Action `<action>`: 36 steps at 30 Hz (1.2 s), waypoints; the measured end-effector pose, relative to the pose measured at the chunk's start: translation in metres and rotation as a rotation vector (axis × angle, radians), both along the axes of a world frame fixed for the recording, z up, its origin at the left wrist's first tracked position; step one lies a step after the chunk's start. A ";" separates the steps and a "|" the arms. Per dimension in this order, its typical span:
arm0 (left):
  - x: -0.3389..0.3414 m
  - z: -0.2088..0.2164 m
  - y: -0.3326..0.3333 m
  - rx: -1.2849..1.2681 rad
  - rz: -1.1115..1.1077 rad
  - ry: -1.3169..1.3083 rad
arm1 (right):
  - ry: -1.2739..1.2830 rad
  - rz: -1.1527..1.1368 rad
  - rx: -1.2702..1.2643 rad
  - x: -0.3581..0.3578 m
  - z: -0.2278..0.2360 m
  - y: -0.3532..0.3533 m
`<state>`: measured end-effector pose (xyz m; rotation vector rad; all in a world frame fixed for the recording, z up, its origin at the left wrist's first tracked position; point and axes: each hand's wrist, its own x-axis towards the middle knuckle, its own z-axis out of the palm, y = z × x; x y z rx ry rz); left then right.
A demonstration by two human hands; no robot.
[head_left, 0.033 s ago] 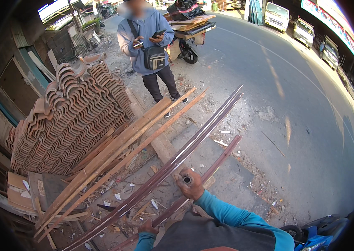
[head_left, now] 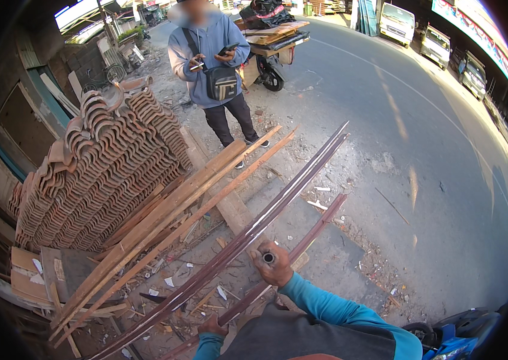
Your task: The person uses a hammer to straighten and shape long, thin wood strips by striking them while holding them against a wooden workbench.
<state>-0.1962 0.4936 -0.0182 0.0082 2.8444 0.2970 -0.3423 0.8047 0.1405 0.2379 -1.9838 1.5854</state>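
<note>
My right hand (head_left: 275,264) is closed around an upright tube (head_left: 268,258) whose round, hollow end faces up; its lower part is hidden. Beneath that hand, a dark red wooden strip (head_left: 317,228) runs slantwise across a short wooden block (head_left: 299,261). Lower down, my left hand (head_left: 212,326) is closed on the same strip, its fingers partly out of sight. Just left of both hands lie several long dark red strips with white edges (head_left: 254,231), side by side and apart from the held one.
Long brown planks (head_left: 164,208) lie farther left, beside a tall stack of clay roof tiles (head_left: 107,174). Ahead stands a person (head_left: 212,66) holding a phone, near a loaded cart (head_left: 272,51). Splinters litter the ground. A road (head_left: 422,150) borders the right; a blue motorbike (head_left: 458,333) is at lower right.
</note>
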 end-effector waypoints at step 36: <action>-0.017 -0.024 -0.024 -0.008 -0.044 -0.330 | -0.006 -0.181 -0.015 0.015 0.001 -0.020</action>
